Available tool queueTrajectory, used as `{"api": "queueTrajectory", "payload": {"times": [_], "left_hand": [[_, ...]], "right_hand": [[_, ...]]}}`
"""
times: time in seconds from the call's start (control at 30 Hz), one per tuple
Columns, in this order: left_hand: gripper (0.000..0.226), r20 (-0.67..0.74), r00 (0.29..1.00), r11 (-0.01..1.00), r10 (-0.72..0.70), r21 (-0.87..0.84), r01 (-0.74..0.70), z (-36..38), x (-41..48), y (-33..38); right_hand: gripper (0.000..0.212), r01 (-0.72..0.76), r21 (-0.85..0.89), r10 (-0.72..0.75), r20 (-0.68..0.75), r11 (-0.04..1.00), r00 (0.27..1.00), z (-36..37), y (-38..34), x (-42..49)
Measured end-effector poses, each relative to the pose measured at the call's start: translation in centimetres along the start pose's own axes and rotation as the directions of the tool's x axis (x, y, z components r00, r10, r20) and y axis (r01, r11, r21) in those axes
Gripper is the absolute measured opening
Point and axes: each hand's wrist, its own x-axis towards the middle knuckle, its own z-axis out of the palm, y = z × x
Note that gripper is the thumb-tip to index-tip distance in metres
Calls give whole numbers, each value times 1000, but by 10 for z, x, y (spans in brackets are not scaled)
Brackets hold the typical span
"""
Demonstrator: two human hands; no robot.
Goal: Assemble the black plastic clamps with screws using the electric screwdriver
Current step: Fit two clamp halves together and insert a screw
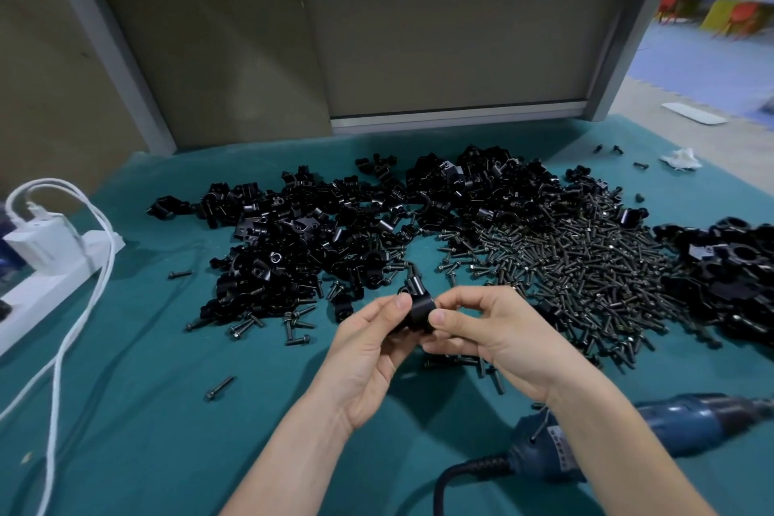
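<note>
A white power strip [50,264] lies on wrinkled teal cloth [146,432], beside a heap of glossy black clamp parts [301,239]. The left hand [368,360] and right hand [494,331], fingers curled, pinch one rounded clamp [419,312] between them. Further right are slim dark screws [586,264] and the blue electric screwdriver [678,427], lying on the cloth.

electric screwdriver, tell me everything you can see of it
The electric screwdriver has a blue, plastic-looking body, a label with unreadable print near its rear, and a black ribbed boot leading to a black cord. It lies on its side on the green cloth, front end cut off by the right edge. No hand holds it; the right forearm crosses in front.
</note>
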Motion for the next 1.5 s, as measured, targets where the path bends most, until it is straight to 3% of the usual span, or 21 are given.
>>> {"api": "queueTrajectory", "payload": {"times": [0.13,0.23,0.33,0.53,0.8,0.87,0.93,1.03,1.1,1.17,1.3,1.5], "left_hand": [[25,-14,1000,996,15,85,-13,1,-2,3],[22,-22,1000,941,12,339,-4,0,-8,8],[26,-13,1000,838,3,546,4,-4,-20,13],[45,-146,989,970,-9,238,44,-21,-30,5],[48,-158,986,979,54,202,-21,-24,-26,-4],[55,-149,988,992,37,128,-18,-26,-27,-4],[61,-125,992,997,13,79,-3,-27,-27,-3],[61,-113,994,1000,-6,10,7,-28,-27,-2],[58,-119,993,999,-9,-46,3,-30,-27,-2],[55,-133,991,995,0,-94,-12,-32,-26,0],[49,-146,989,991,16,-133,-35,-33,-24,1],[42,-127,992,991,21,-130,-37,-36,-25,-1]], "right_hand": [[10,27,-60,-32,-82,998,996,4,3,1],[7,33,-172,-55,-127,985,990,5,6,2],[13,5,-147,-19,-99,989,995,9,6,1],[12,-89,-95,85,-46,992,995,33,22,-2],[11,-124,-151,123,-17,981,992,34,9,-1],[16,-112,-222,94,-88,969,992,20,-8,11],[13,-83,-460,-48,-267,884,963,0,-23,35],[16,-250,-816,-148,-375,521,915,-19,-27,71],[15,-327,-876,-118,-388,354,914,-22,-20,83],[10,-332,-900,-136,-380,284,915,-22,-17,90],[22,-324,-913,-117,-360,246,926,-20,-16,94],[19,-338,-875,-107,-395,347,913,-25,-14,97]]}}
